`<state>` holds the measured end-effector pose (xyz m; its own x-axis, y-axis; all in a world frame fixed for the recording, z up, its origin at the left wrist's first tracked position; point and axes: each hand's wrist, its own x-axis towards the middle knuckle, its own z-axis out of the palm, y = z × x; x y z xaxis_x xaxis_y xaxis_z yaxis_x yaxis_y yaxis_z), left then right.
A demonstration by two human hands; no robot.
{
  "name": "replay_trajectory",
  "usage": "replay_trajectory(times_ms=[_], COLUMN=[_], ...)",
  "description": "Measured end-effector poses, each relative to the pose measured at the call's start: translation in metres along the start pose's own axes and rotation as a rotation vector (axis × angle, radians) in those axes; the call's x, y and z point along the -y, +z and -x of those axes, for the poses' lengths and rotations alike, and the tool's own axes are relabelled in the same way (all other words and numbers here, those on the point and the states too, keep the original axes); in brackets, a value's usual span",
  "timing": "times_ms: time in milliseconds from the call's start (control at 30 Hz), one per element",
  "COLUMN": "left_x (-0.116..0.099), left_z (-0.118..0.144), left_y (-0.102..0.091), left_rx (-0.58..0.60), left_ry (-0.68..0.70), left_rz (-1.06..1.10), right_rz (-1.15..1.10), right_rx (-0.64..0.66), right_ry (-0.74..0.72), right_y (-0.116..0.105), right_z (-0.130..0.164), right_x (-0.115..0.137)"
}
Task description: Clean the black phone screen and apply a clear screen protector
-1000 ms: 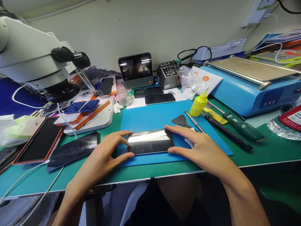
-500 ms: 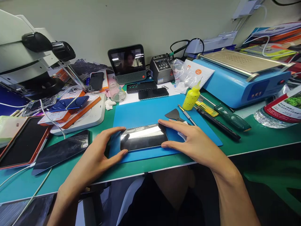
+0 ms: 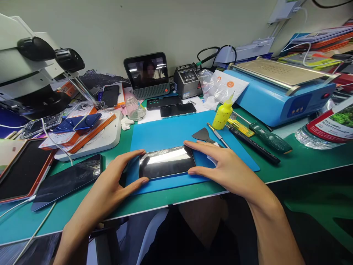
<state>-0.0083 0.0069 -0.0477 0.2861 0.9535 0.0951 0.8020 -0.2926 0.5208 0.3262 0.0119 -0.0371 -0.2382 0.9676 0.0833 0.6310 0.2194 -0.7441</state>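
A black phone (image 3: 167, 162) lies flat, screen up, near the front edge of a blue mat (image 3: 176, 132). My left hand (image 3: 116, 184) grips its left end between thumb and fingers. My right hand (image 3: 220, 165) grips its right end the same way, with a bit of white tissue under the palm. A black scraper (image 3: 203, 135) and a thin metal tool (image 3: 217, 135) lie on the mat just beyond my right hand.
A yellow squeeze bottle (image 3: 223, 114), screwdrivers (image 3: 268, 138) and a blue heating machine (image 3: 281, 88) stand at right. A microscope (image 3: 30, 70), tablets (image 3: 66, 180) and a white pad with phones (image 3: 85, 134) crowd the left. A small screen (image 3: 146, 73), soldering station (image 3: 189, 79) and two phones (image 3: 178, 109) sit behind.
The view has shifted slightly; both hands keep holding the phone's ends on the mat, hardly moved.
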Motion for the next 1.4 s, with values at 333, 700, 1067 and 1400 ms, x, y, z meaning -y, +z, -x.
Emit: replay_trajectory(times_ms=[333, 700, 1067, 1400], left_x=[0.008, 0.009, 0.034, 0.025], left_z=[0.001, -0.001, 0.014, 0.013], left_y=[0.003, 0.005, 0.020, 0.020], left_rx=[-0.008, -0.057, -0.025, -0.042], left_ry=[0.019, 0.087, 0.060, 0.093], left_rz=[-0.028, -0.092, -0.140, -0.192], right_rz=[0.071, 0.092, 0.152, 0.189], right_rx=[0.003, -0.032, -0.066, -0.032], right_ry=[-0.050, -0.068, -0.080, -0.077], right_y=[0.000, 0.003, 0.003, 0.002], right_z=[0.001, 0.005, 0.005, 0.004], right_x=[0.001, -0.007, -0.007, -0.011])
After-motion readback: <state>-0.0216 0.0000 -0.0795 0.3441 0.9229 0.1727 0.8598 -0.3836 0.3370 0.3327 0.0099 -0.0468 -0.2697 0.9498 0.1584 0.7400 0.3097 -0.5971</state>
